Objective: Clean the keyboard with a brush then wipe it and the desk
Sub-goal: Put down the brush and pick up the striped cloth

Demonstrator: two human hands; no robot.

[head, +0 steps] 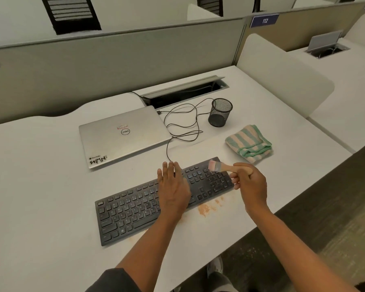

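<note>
A black keyboard lies slanted on the white desk. My left hand rests flat on its middle, fingers straight. My right hand grips the wooden handle of a small brush. The brush's pale bristles sit over the keyboard's far right corner. Orange-brown dust is scattered on the desk just in front of the keyboard's right half. A folded green and cream striped cloth lies to the right, beyond the keyboard.
A shut silver laptop sits behind the keyboard. A black cable loops from it toward an open cable hatch. A black mesh pen cup stands near the cloth. The desk edge runs diagonally at the right.
</note>
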